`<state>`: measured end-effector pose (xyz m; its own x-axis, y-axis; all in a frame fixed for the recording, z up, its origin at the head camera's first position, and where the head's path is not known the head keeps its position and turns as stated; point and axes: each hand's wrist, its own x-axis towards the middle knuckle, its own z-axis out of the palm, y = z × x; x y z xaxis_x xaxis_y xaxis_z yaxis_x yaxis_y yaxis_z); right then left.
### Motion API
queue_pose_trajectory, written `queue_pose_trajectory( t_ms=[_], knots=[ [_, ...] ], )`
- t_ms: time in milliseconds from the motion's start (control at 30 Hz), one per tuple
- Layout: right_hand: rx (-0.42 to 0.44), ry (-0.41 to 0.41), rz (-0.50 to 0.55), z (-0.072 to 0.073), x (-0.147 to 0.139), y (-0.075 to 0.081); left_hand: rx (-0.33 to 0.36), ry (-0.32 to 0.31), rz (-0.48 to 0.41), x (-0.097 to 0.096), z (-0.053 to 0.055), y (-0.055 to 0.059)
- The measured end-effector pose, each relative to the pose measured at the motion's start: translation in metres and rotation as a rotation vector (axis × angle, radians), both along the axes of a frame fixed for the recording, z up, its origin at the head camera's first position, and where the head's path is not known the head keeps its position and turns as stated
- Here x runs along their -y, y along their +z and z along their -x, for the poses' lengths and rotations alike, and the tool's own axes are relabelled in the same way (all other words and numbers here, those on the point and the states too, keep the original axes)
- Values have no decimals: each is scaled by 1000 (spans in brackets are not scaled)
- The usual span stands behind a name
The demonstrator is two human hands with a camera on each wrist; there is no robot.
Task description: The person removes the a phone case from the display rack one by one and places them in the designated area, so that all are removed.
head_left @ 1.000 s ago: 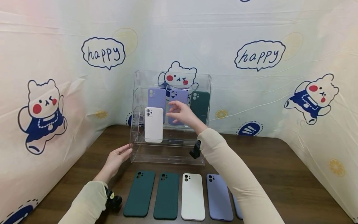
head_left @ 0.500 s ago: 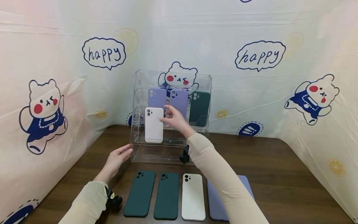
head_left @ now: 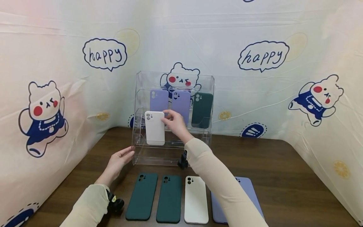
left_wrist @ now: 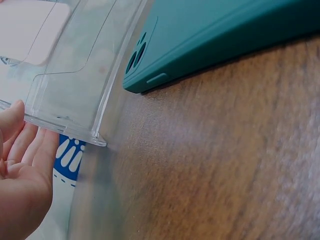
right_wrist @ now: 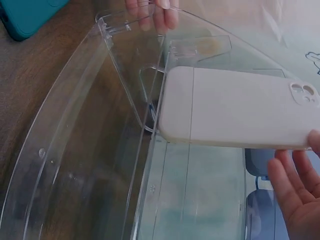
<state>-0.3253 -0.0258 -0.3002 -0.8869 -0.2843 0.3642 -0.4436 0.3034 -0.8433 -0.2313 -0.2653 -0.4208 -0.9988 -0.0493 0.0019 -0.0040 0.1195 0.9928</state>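
In the head view my right hand [head_left: 176, 123] pinches the upper right edge of a white phone case [head_left: 154, 128], thumb in front and fingers behind. The case leans a little to the left, its lower end at the lower tier of a clear acrylic display stand [head_left: 170, 161]. My left hand [head_left: 120, 160] holds the stand's left side edge. In the left wrist view the left thumb lies over this clear edge, with the fingers [left_wrist: 42, 147] along the outside. The right wrist view shows the white case's lower end over the tier, with the right fingertips [right_wrist: 285, 175] below its side.
Two purple cases [head_left: 158, 99] and a dark green case [head_left: 202, 108] stand in the tier behind. On the brown table [head_left: 272, 170] lie two green cases [head_left: 141, 197], one white case [head_left: 196, 200] and purple ones [head_left: 248, 189], partly under my right sleeve. Printed cloth surrounds the table.
My right hand has moved left from before the middle purple case and taken hold of the white case, which now tilts slightly left. The left hand stays put.
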Motion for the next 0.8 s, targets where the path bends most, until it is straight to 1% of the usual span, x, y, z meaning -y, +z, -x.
queue_pose_trajectory(
  t_ms=[167, 367, 500, 633, 800],
  knots=[
    [9, 0, 37, -3, 1, -1, -9, -6, -1, 1, 1, -1],
    [10, 6, 31, -7, 1, 0, -9, -8, -3, 1, 0, -2],
    [2, 22, 35, -10, 0, 4, -13, -4, -13, 1, -1, -1],
    [-25, 24, 56, -12, -3, 9, -13, -6, -14, 1, -1, -1],
    [-47, 47, 114, -18, -11, 16, -7, -8, -6, 1, -1, -1]
  ],
)
